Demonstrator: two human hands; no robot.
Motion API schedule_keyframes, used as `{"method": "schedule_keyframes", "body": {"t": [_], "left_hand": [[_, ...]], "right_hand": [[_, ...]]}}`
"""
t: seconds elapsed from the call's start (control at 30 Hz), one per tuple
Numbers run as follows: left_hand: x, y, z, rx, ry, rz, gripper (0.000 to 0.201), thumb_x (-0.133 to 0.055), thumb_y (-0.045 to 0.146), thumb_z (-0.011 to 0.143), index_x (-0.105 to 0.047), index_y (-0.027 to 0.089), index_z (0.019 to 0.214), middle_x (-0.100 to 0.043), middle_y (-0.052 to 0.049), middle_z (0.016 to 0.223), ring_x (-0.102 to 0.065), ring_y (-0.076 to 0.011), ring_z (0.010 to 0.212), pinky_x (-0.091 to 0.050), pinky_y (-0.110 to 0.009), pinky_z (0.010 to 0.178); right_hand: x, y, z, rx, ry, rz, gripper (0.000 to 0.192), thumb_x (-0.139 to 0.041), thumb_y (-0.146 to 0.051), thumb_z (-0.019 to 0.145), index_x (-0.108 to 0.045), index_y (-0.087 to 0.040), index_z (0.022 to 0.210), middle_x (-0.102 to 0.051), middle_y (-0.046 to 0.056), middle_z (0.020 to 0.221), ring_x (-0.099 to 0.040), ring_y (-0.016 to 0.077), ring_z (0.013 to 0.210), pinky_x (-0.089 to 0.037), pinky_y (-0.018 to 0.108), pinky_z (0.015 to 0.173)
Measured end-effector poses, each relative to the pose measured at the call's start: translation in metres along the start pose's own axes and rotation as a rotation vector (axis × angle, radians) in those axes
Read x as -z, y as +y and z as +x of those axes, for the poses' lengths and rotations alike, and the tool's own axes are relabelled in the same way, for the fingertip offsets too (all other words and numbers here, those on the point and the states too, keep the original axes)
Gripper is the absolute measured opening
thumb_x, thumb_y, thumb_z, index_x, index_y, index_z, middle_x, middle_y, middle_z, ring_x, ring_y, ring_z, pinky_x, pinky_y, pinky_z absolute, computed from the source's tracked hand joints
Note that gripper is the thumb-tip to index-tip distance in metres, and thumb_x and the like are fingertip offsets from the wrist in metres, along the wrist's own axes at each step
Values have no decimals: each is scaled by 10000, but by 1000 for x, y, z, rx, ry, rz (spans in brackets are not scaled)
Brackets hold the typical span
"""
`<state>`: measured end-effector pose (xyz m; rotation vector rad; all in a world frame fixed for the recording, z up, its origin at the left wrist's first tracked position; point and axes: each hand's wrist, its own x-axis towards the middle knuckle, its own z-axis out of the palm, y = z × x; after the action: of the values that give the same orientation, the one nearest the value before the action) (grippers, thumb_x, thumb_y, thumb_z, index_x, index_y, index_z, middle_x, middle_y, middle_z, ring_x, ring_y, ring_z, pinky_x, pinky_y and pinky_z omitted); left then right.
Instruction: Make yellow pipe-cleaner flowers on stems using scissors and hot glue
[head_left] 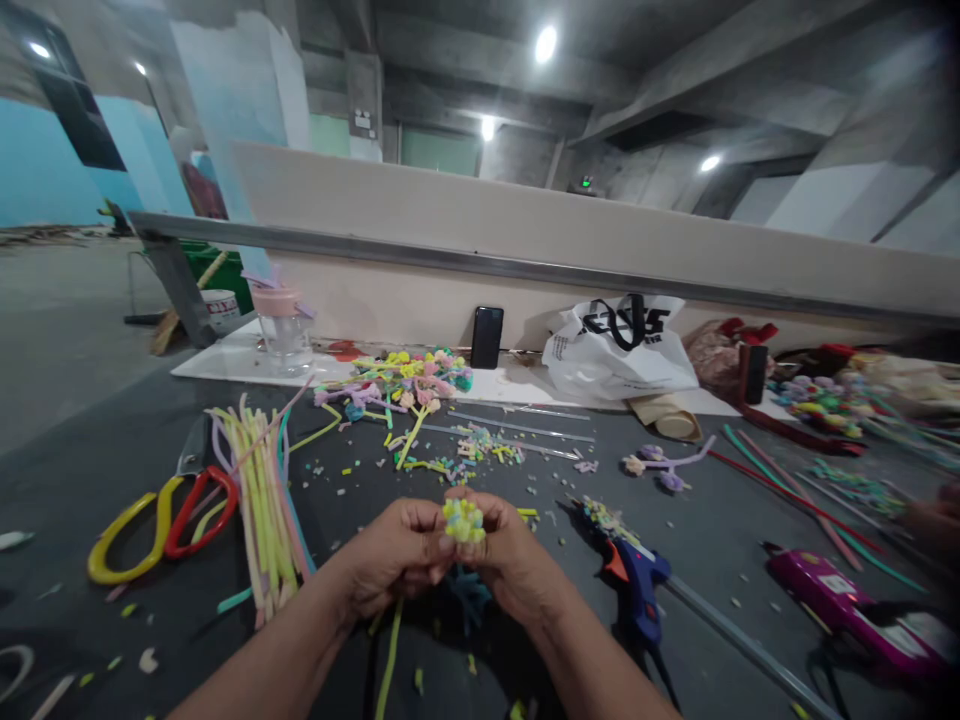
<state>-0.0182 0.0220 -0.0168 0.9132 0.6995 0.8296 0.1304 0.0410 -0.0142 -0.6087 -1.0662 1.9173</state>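
Observation:
Both my hands meet at the lower middle of the view, over a dark grey mat (112, 470). My left hand (397, 560) and my right hand (506, 555) together pinch a small yellow-green fuzzy pipe-cleaner flower (463, 520) between their fingertips. A yellow-green stem (388, 660) hangs down from it under my left hand. A blue fuzzy piece (469, 592) lies on the mat just below my hands.
A bundle of pastel pipe cleaners (262, 480) and red and yellow scissors (161, 520) lie at left. A blue glue gun (634, 585) and a pink one (840, 600) lie at right. Finished flowers (409, 385), a phone (487, 337), a white bag (615, 350) and a jar (283, 325) stand behind. Another person's hand (937, 520) shows at far right.

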Motion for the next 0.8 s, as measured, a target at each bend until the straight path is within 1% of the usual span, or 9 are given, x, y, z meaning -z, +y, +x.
{"method": "schedule_keyframes", "body": {"t": [0.1,0.23,0.4,0.5,0.6,0.73,0.8], "left_hand": [[-3,-1,2,2,44,-40,295,-669,389,687,-536,128,723,-447,55,478,-198,8,343,-100,-152,335],[-4,0,4,-8,93,-83,278,-672,355,694,-510,133,735,-461,42,534,-248,5,373,-107,-138,345],[-4,1,3,-20,74,-93,259,-670,328,699,-506,130,724,-484,27,564,-282,-1,397,-141,-129,351],[-3,0,4,-20,69,-90,261,-669,336,695,-507,133,713,-490,25,569,-294,-5,401,-153,-129,352],[-2,-1,5,-3,92,-79,262,-667,333,691,-485,145,700,-487,30,556,-291,-9,395,-142,-129,346],[-1,-3,6,18,109,-71,265,-653,312,700,-436,163,672,-481,36,544,-272,-8,383,-128,-129,339],[0,-3,6,23,104,-68,250,-645,299,708,-439,161,677,-479,37,543,-271,-7,383,-136,-125,336]], "right_hand": [[-2,0,2,6,9,-12,245,-794,-224,517,-652,-161,707,-584,-21,636,-524,107,549,-426,220,547],[-2,2,4,16,18,-27,194,-754,-249,584,-671,-144,723,-622,4,615,-542,113,511,-429,229,544],[0,4,5,28,4,-25,218,-737,-253,607,-682,-141,785,-625,9,615,-547,116,522,-421,225,555],[0,3,6,17,9,-48,231,-745,-286,597,-682,-141,765,-617,9,597,-539,122,524,-413,228,554],[2,4,7,15,12,-72,232,-746,-310,597,-685,-141,743,-614,10,595,-535,124,536,-410,230,561],[5,6,8,30,10,-91,212,-745,-303,605,-690,-139,727,-612,5,596,-531,115,538,-406,221,561],[6,8,9,27,10,-87,217,-741,-305,613,-691,-136,740,-618,8,607,-528,112,531,-405,224,563]]}}
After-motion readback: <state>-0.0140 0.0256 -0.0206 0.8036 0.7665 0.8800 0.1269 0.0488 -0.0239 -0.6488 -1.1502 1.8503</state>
